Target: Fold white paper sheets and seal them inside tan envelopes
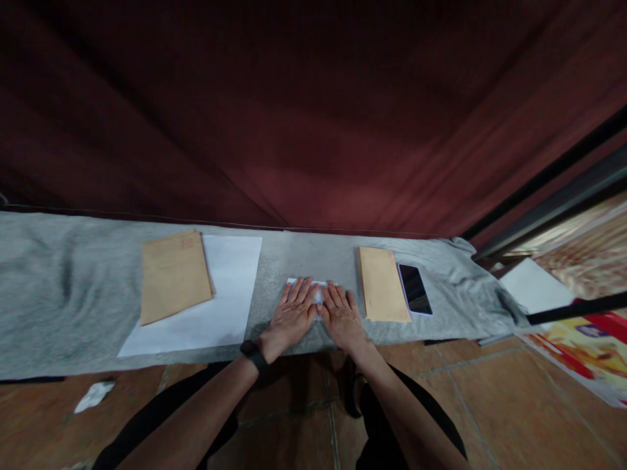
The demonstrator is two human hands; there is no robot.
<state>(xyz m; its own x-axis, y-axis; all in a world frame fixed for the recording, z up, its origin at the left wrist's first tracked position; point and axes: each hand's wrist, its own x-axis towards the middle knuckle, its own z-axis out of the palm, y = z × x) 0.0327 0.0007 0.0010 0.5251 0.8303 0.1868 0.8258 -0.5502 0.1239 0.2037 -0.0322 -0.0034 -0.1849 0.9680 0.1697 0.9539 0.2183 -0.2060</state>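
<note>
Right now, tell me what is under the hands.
White paper: its far edge and a patch between the left hand and right hand show; the rest is covered.

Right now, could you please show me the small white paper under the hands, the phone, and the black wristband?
White paper point(319, 296): head view, on its uncovered strip.
Phone point(415, 288): head view, middle of its dark screen.
Black wristband point(253, 353): head view, middle of its visible part.

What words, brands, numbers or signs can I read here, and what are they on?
None can be read.
Wide tan paper stack on the left: faint reddish print, upper right corner, too blurred.
Narrow tan paper stack on the right: faint reddish marks, too blurred.
Glossy red-and-yellow printed panel: dark bluish logo patch, too blurred.
Dark-screened rectangular phone: none visible.
</note>
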